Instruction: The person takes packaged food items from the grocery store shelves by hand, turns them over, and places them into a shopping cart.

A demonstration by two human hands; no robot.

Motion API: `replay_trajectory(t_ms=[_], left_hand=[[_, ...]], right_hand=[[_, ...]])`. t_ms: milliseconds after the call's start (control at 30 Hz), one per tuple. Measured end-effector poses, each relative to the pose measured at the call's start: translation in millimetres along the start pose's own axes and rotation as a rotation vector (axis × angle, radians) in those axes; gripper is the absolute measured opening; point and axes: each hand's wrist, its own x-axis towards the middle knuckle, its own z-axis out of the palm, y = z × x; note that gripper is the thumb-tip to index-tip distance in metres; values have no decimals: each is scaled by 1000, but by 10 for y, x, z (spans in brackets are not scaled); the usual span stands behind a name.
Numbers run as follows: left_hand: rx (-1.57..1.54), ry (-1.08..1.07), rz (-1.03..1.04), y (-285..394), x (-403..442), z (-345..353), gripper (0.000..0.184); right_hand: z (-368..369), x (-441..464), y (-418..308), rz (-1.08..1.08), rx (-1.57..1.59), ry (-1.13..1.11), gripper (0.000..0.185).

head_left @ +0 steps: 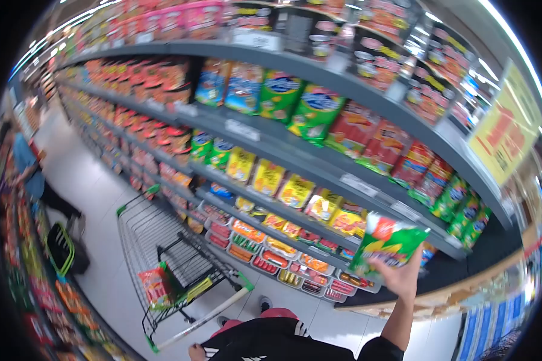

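Observation:
My right hand (398, 278) is closed on a green snack bag (390, 245) with a red and white top and holds it up in front of the lower right shelves. Thumb and fingers wrap the bag's lower right part. Only a small bit of my left hand (196, 352) shows at the bottom edge, just below the cart handle (208, 317) and apart from it; its fingers are not clear. A wire shopping cart (168, 240) stands in front of me on the left. Inside it lies a red snack bag (155, 286), with something green beside it.
Long grey shelves (295, 141) hold rows of snack bags and, low down, trays of packaged sausages (277, 259). A yellow price sign (506, 129) hangs at the right. Another person (27, 162) stands at the left, near a black basket (63, 248) with green handles.

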Motion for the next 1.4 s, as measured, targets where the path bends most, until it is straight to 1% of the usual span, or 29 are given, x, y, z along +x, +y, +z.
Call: replay_trajectory(t_ms=[33, 67, 100, 133, 167, 200, 233, 300, 333, 367, 400, 467, 500, 567, 600, 633, 700, 733, 800, 833, 867, 967, 1000, 1100, 1133, 1200, 1267, 1367, 1400], left_hand=[[24, -41, 71, 493, -272, -272, 30], [-2, -21, 13, 656, -337, -352, 30], [10, 6, 87, 647, -356, -358, 26], [-136, -147, -151, 817, -442, -454, 23], [-46, -154, 114, 557, -402, -412, 24], [-6, -250, 216, 609, -442, -512, 22], [-78, -385, 188, 707, -463, -620, 22], [-201, -493, 268, 1162, -591, -936, 20], [-258, -448, 349, 1386, -643, -1080, 18], [-232, -311, 599, 1437, -551, -1130, 18], [-318, -235, 413, 1777, -666, -1337, 17], [-387, 50, 409, 1983, -581, -1504, 13], [-313, 247, 500, 1975, -439, -1515, 11], [-95, 446, 604, 1945, -236, -1566, 16], [-35, 422, 577, 1867, -155, -1542, 19], [-53, 452, 568, 1764, -76, -1436, 15], [-11, 350, 468, 1565, -34, -1208, 19], [155, 300, 444, 1586, -101, -1193, 22], [486, 176, 390, 1635, -220, -1162, 30], [466, 107, 337, 1665, -232, -1195, 33], [445, 43, 288, 1710, -182, -1258, 35], [399, -108, 176, 1679, -18, -1327, 46], [417, -146, 164, 1698, 6, -1357, 48], [453, -309, 99, 1736, 90, -1421, 58], [460, -347, 86, 1736, 91, -1414, 58], [473, -430, 57, 1760, 130, -1421, 60], [469, -437, 44, 1784, 110, -1418, 61], [472, -446, 58, 1807, 105, -1382, 63], [459, -433, 57, 1834, 76, -1388, 62]], right_hand=[[217, 20, -58, -126, -91, -8, 81], [402, -12, -67, -59, -72, -113, 82], [567, -65, -70, 9, -60, -222, 82], [737, -112, -90, 77, -74, -316, 81], [886, -164, -83, 144, -94, -407, 81], [1079, -234, 80, 179, 60, -474, 80], [1215, -272, -83, 194, -25, -504, 87], [1564, -420, 107, 163, 110, -578, 81], [1724, -458, 59, 211, 178, -614, 81], [1929, -534, 197, 161, 253, -628, 82], [2143, -628, 317, 263, 403, -648, 81], [2630, -837, 628, 410, 651, -675, 73], [2843, -913, 660, 560, 725, -683, 68], [3252, -1063, 689, 868, 852, -694, 57], [3434, -1116, 711, 948, 851, -756, 44], [3629, -1185, 751, 1006, 916, -798, 43], [3936, -1304, 797, 1127, 1043, -868, 43], [4019, -1298, 715, 1245, 1088, -937, 39], [4234, -1304, 537, 1322, 1112, -1025, 39], [4305, -1332, 486, 1360, 1123, -1065, 42], [4510, -1400, 559, 1367, 1123, -1063, 50], [5063, -1677, 791, 1151, 1134, -1089, 48], [5112, -1730, 717, 1147, 1080, -1019, 46], [5250, -1750, 558, 1143, 1047, -1069, 38], [5259, -1691, 542, 1275, 945, -1114, 34], [5348, -1615, 417, 1271, 896, -1117, 33], [5548, -1537, 416, 1231, 872, -1151, 32], [6172, -1618, 690, 987, 833, -1119, 30], [6328, -1602, 752, 996, 752, -1128, 30]])
